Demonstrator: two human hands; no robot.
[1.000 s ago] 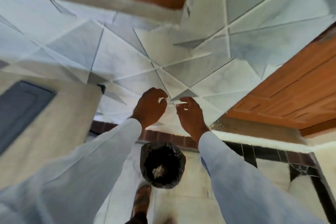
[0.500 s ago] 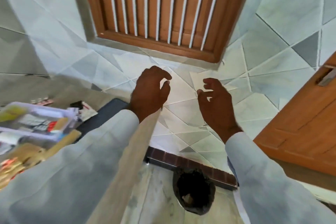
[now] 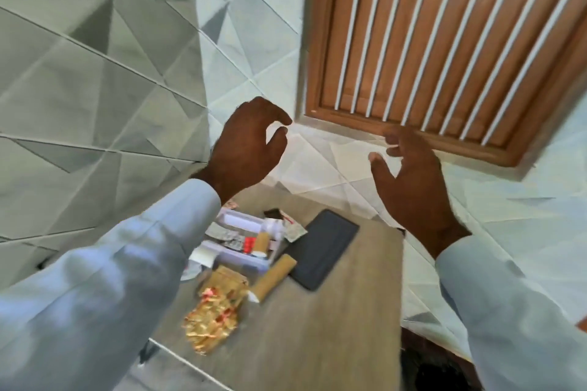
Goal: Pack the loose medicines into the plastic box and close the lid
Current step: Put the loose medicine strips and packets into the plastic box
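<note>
Your view has swung left since half a second ago: the plastic box (image 3: 241,240) that sat at the left edge now lies near the middle, below your raised hands, and the slatted wooden shutter (image 3: 444,41) has slid to the upper right. Both hands hang in the air in front of the tiled wall (image 3: 95,73), well apart from each other and holding nothing. Your left hand (image 3: 246,149) has its fingers loosely curled, thumb near the forefinger; your right hand (image 3: 409,181) has its fingers spread and relaxed.

On the counter (image 3: 301,327) the one plastic box stands open, with blister strips and a tan tube inside; the count of strips is too blurred to tell. Just beside its near corner lies one tan roll (image 3: 273,276), tilted. Nearer to you sits one heap of gold foil packets (image 3: 216,314) with red marks. One dark flat panel (image 3: 324,247) lies to the right of the box, and a small sachet (image 3: 293,232) sits between the two.
</note>
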